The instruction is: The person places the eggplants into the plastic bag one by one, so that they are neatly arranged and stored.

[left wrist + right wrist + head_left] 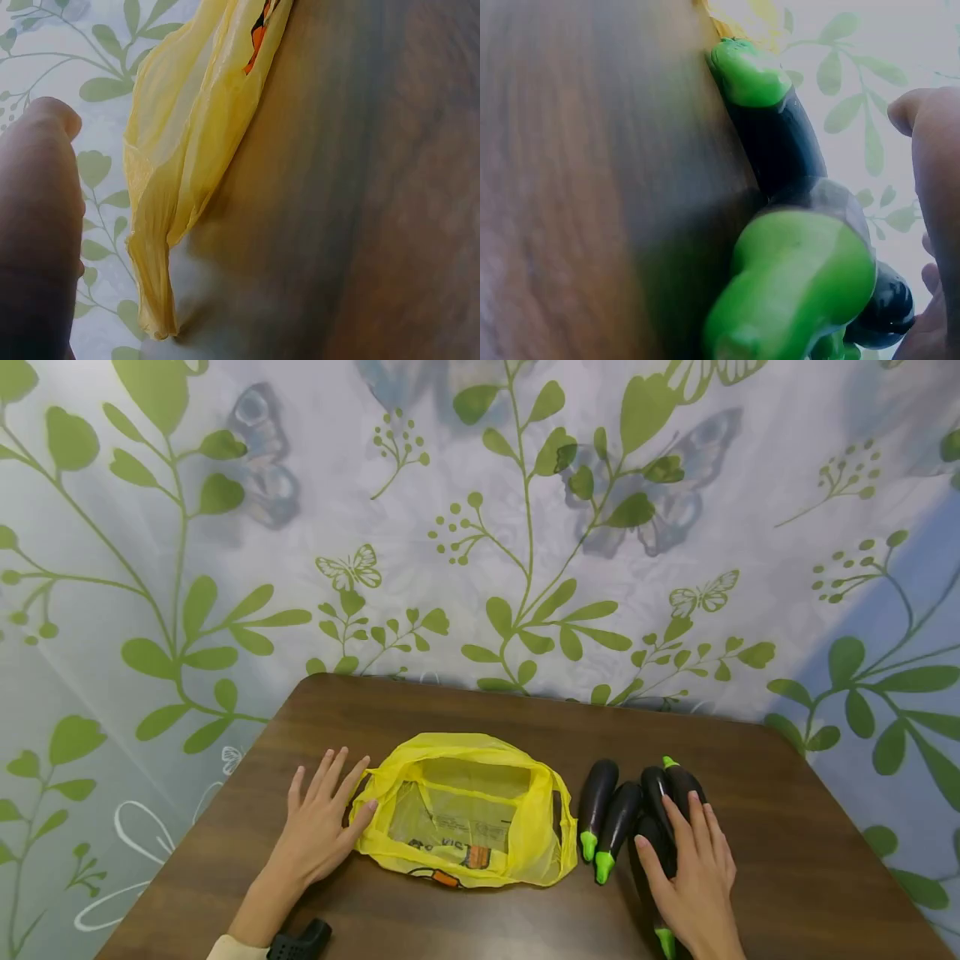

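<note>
A yellow plastic bag (542, 831) lies on the table with its mouth spread wide, printed film showing inside. My left hand (318, 831) is at its left edge, fingers spread and thumb beside the rim; whether it touches the bag I cannot tell. The left wrist view shows a gathered end of the yellow bag (154, 277). Several dark eggplants with bright green caps lie right of the bag, among them a left one (599, 797) and its neighbour (624, 818). Over the rightmost eggplants (684, 783) rests my right hand (693, 877), fingers extended, partly hiding them.
The brown wooden table (780, 860) has rounded far corners. Behind it hangs a pale cloth (420, 585) printed with green leaves and butterflies. A black strap device (300, 941) sits at my left wrist.
</note>
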The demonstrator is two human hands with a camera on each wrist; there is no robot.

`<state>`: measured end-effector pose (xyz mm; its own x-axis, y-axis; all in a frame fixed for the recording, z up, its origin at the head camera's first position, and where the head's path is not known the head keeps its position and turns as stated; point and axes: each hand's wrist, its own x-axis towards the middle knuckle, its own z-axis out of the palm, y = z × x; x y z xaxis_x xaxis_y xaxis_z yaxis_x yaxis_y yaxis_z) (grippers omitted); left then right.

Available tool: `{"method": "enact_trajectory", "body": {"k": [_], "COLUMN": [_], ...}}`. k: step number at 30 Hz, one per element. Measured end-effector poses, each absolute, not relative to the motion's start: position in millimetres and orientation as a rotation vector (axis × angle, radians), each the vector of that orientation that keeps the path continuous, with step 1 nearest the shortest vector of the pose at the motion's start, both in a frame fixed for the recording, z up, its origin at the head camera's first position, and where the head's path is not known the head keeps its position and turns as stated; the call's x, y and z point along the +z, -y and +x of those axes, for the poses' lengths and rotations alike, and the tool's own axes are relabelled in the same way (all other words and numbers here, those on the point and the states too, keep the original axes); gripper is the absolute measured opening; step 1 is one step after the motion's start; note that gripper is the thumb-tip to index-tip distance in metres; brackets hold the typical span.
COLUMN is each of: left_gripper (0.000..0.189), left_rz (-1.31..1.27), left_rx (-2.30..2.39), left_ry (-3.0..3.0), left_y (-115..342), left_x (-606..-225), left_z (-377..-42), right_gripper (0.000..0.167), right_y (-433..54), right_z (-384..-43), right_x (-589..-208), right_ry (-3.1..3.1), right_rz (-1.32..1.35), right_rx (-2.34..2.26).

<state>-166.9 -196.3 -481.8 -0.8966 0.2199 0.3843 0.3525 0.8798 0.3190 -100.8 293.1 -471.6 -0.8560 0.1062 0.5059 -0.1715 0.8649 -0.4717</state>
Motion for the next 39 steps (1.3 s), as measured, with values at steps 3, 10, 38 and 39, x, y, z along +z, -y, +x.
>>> {"method": "enact_trajectory", "body": {"k": [3,10,38,39], "left_gripper": [0.065,0.064,0.057,0.056], "left_rz": [-0.435,-0.461,-0.640,-0.639], "left_rx": [-0.554,-0.570,-0.919,-0.923], "left_ry": [2.710,2.703,2.698,2.701], "left_y": [195,194,195,195], "left_x": [-485,-487,-498,-498], "left_z": [-167,-170,-181,-180], "right_gripper": [0.064,0.059,0.056,0.056], "right_y": [-296,-302,-315,-314], "right_z": [-100,-101,-112,-112], "right_x": [-473,-474,-484,-484], "right_ry": [2.491,2.443,2.440,2.443], "right_rz": [0.025,-0.033,-0.261,-0.268], "right_rx": [0.713,0.767,0.960,0.959]}}
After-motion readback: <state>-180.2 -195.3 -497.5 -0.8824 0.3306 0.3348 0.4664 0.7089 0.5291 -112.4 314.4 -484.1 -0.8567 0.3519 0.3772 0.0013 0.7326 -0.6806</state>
